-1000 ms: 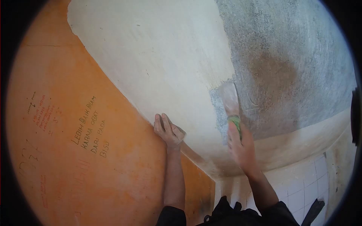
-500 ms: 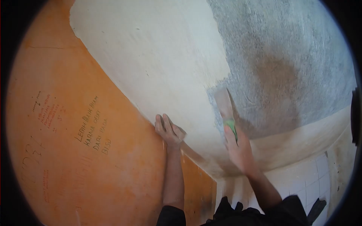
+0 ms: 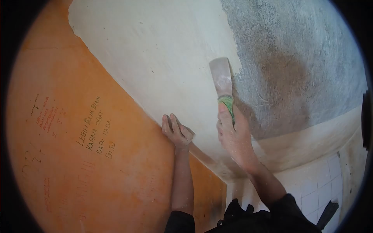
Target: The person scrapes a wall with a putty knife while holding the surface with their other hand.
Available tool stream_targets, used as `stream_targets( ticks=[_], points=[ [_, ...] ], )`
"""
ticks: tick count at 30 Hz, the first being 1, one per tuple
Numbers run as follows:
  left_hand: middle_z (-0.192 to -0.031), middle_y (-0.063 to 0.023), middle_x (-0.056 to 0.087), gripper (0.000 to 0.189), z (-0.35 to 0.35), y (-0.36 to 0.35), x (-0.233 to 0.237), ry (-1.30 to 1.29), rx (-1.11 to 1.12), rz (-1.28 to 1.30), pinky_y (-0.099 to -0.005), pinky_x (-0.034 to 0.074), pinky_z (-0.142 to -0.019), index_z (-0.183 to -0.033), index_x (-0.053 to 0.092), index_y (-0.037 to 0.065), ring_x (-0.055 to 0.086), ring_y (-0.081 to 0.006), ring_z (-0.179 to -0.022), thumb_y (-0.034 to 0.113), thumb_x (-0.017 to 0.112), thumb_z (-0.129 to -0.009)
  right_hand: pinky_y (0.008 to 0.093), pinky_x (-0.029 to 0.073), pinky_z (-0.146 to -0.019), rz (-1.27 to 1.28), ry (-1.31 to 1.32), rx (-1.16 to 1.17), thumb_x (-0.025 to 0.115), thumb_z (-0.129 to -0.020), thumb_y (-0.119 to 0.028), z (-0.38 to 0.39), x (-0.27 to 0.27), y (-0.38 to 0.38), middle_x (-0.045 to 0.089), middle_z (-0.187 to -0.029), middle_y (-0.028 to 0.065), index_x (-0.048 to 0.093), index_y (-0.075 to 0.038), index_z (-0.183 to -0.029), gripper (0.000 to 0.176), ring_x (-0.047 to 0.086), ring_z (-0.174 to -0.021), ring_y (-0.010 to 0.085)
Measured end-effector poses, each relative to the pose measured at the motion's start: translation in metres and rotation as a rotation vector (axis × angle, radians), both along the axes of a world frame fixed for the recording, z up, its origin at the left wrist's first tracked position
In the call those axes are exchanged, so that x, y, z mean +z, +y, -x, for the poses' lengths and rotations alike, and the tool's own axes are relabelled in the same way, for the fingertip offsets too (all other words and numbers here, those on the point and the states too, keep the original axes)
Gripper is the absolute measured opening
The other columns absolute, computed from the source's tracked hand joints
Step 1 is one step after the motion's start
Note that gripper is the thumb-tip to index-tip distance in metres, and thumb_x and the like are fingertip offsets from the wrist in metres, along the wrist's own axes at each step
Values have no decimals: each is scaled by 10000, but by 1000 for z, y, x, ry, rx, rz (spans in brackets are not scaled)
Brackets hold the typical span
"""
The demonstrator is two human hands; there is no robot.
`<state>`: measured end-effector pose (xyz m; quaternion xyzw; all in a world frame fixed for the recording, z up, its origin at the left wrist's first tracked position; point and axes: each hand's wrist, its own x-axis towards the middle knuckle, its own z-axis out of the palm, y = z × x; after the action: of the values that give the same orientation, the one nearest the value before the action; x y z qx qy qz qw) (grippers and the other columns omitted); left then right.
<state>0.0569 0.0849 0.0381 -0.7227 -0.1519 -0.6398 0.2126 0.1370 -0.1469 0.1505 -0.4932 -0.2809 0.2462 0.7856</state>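
My right hand (image 3: pixel 235 136) is closed around the green handle of a scraper (image 3: pixel 222 77), thumb along the handle. The scraper's wide metal blade points up over the white surface (image 3: pixel 167 58), just left of the rough grey patch (image 3: pixel 279 62). Lower and to the left, my left hand (image 3: pixel 176 132) rests with its fingers stretched out against the edge where the white surface meets the orange wall (image 3: pixel 124 155). Nothing shows in that hand.
Black and red handwriting (image 3: pixel 93 128) covers parts of the orange wall. White tiles (image 3: pixel 318 190) line the lower right, below a pale band (image 3: pixel 311 136) under the grey patch. My arms' shadows fall on the surface.
The scraper in my right hand has moved up and slightly left, from the lower corner of the grey patch onto the white surface. My left hand stays at the edge.
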Motion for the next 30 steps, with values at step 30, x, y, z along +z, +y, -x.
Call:
stream_targets(
  ticks=[30],
  points=[
    [-1419, -301, 359, 485, -4, 3, 8, -32, -24, -5, -477, 333, -1085, -1320, 490, -99, 362, -399, -1328, 186, 364, -948, 283, 351, -499, 32, 59, -23, 472, -1019, -333, -1, -46, -19, 444, -625, -8, 517, -21, -855, 355, 417, -551, 81]
  ],
)
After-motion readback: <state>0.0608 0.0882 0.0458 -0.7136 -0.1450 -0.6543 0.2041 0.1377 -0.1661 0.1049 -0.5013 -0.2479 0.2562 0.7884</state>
